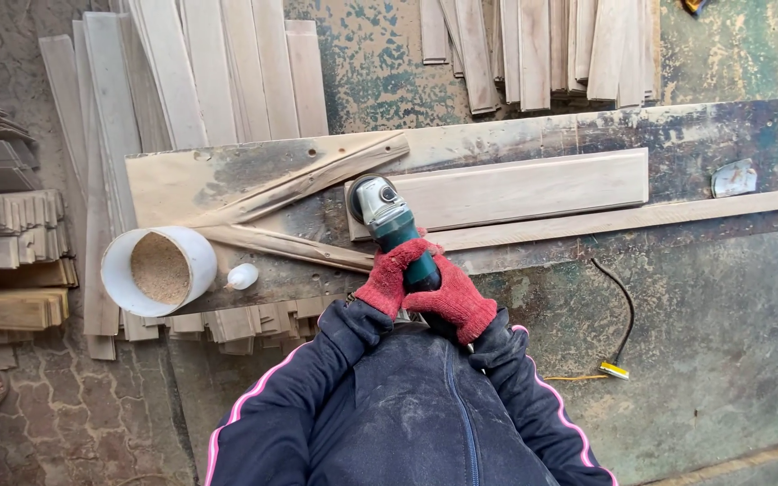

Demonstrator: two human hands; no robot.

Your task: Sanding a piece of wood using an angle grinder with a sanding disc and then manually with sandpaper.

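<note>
- The workbench (731,126) is a long, worn board with flaking green paint, running from mid-left to the right edge; its near edge drops to a scuffed green floor (722,342) with open room on the right.
- Stacks of pale wooden slats (218,72) lean beyond the bench at upper left, more slats (533,45) lie at top centre, and low piles of cut boards (6,261) crowd the left edge, leaving little room there.
- A flat wooden plank (533,187) lies lengthwise on the bench, just above a thin long strip (659,216) that runs off to the right.
- A white round tub (157,270) holding sawdust overhangs the bench's left near corner, with a small white bottle (241,276) on its side just beside it.
- The angle grinder (389,220), green body and grey head, sits at the plank's left end, disc on the wood.
- The left hand (391,274) and right hand (452,301), both in red knit gloves, are close together and clamped around the grinder's body.
- A black cable (623,306) hangs off the bench's near edge down to a small yellow fitting (614,370) on the floor.
- A small pale scrap (734,177) lies on the bench at far right.
</note>
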